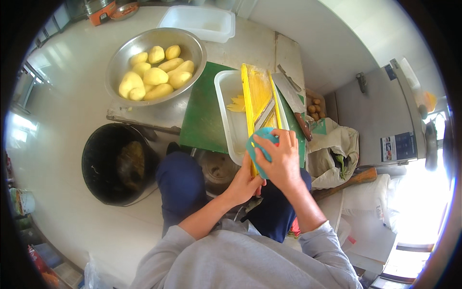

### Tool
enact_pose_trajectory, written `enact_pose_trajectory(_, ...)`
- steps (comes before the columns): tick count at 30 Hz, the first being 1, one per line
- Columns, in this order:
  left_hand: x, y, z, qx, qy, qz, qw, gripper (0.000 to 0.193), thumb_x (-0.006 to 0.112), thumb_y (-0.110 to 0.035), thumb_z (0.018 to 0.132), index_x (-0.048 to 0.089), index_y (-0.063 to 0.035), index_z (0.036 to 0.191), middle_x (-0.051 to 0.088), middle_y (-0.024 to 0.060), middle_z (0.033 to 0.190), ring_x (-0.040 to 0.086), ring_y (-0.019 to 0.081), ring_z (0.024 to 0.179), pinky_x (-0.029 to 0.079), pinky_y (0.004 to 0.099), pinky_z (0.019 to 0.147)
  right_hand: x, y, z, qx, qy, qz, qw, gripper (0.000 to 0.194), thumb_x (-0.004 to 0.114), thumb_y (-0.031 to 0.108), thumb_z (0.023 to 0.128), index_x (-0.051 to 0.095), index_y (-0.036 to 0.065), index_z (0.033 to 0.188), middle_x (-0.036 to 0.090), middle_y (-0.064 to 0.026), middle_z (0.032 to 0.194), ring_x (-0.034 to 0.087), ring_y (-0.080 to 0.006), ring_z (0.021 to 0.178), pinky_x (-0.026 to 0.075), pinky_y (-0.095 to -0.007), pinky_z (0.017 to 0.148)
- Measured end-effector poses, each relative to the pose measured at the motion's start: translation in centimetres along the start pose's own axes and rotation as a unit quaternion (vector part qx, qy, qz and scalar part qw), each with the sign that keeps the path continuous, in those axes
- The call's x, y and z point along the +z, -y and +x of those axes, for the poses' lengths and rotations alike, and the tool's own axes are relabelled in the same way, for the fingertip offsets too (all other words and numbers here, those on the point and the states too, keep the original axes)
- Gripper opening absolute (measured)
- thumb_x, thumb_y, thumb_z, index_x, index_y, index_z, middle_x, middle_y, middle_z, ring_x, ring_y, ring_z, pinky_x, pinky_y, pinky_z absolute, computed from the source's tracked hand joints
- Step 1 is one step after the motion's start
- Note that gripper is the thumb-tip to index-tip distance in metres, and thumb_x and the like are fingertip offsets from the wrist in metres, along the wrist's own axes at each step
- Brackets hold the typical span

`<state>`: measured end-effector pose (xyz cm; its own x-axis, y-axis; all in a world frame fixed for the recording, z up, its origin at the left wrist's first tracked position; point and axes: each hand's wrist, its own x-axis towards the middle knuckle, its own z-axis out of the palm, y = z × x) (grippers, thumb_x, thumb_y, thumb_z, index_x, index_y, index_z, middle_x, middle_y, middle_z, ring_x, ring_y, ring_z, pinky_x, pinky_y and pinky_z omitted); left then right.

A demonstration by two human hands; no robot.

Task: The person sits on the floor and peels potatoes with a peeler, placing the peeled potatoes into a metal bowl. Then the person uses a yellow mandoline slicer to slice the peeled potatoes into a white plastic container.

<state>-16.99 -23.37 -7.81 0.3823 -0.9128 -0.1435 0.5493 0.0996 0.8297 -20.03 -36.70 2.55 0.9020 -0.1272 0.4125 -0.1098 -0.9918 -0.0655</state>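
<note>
My left hand point(241, 186) grips the near end of a yellow plastic mandoline slicer point(259, 86), which has a slanted metal blade. On the slicer's near part, my right hand point(285, 162) holds a round teal food guard point(260, 139); whatever is under the guard is hidden. The slicer leans lengthwise over a white plastic tub point(223, 104). Inside the tub lie a few pale yellow slices point(236, 104). Beneath the tub is a green cutting board point(202, 115). To the slicer's right rests a cleaver point(293, 96) with a brown wooden handle.
Peeled potatoes point(155, 76) fill part of a steel bowl point(114, 68) at the far left. A black bucket point(95, 166) stands by my left knee. Another translucent tub point(196, 21) sits behind. On the right are a cloth sack point(339, 141), unpeeled potatoes point(314, 108) and a grey cabinet point(371, 115).
</note>
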Motion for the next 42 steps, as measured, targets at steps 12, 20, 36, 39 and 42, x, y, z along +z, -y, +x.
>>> enact_pose_trajectory(12, 0.0, -0.9, 0.0, 0.024, -0.007, -0.018, 1.0, 0.096, 0.051, 0.001, 0.098, -0.013, -0.0184, 0.167, 0.059, 0.0088, 0.086, 0.055, 0.0126, 0.056, 0.047, 0.0252, 0.05, 9.1, -8.1, 17.1, 0.019, -0.13, 0.006, 0.991, 0.021, 0.075, 0.026, 0.087, 0.078, 0.018, 0.106, 0.059, -0.0123, 0.099, 0.056, -0.0329, 0.101, 0.048, -0.0474, 0.085)
enact_pose_trajectory(20, -0.1, -0.6, 0.1, -0.006, 0.001, -0.018, 1.0, 0.095, 0.051, 0.0, 0.1, -0.014, -0.021, 0.166, 0.059, 0.0091, 0.087, 0.058, 0.0138, 0.057, 0.048, 0.0254, 0.05, -0.1, -0.5, 0.3, 0.012, -0.003, 0.015, 1.0, 0.03, 0.078, 0.023, 0.082, 0.078, 0.018, 0.112, 0.057, -0.0145, 0.109, 0.055, -0.034, 0.102, 0.047, -0.0466, 0.086)
enact_pose_trajectory(36, 0.0, -0.7, 0.1, 0.022, 0.005, 0.0, 1.0, 0.095, 0.053, -0.002, 0.101, -0.014, -0.0188, 0.166, 0.06, 0.0097, 0.09, 0.061, 0.0131, 0.058, 0.05, 0.0246, 0.049, 4.7, -6.9, 13.2, -0.029, -0.163, 0.004, 0.986, 0.024, 0.076, 0.026, 0.087, 0.078, 0.018, 0.11, 0.059, -0.0127, 0.102, 0.055, -0.0345, 0.102, 0.047, -0.0454, 0.09)
enact_pose_trajectory(39, 0.0, -0.6, 0.1, 0.022, -0.002, -0.003, 1.0, 0.095, 0.052, -0.001, 0.101, -0.015, -0.0192, 0.166, 0.061, 0.0097, 0.091, 0.061, 0.0136, 0.058, 0.05, 0.0249, 0.049, -0.1, -3.1, 4.9, -0.002, -0.052, 0.001, 0.999, 0.028, 0.076, 0.022, 0.085, 0.078, 0.016, 0.113, 0.057, -0.0132, 0.106, 0.055, -0.0336, 0.101, 0.047, -0.0456, 0.088)
enact_pose_trajectory(42, -0.2, -0.4, 0.1, 0.012, 0.018, -0.012, 1.0, 0.095, 0.051, -0.002, 0.102, -0.017, -0.0199, 0.165, 0.061, 0.0102, 0.093, 0.062, 0.0144, 0.058, 0.05, 0.0252, 0.05, -0.5, 0.3, 0.1, 0.035, 0.023, 0.011, 0.999, 0.029, 0.077, 0.022, 0.084, 0.077, 0.018, 0.113, 0.056, -0.0139, 0.106, 0.055, -0.0335, 0.103, 0.047, -0.0468, 0.087)
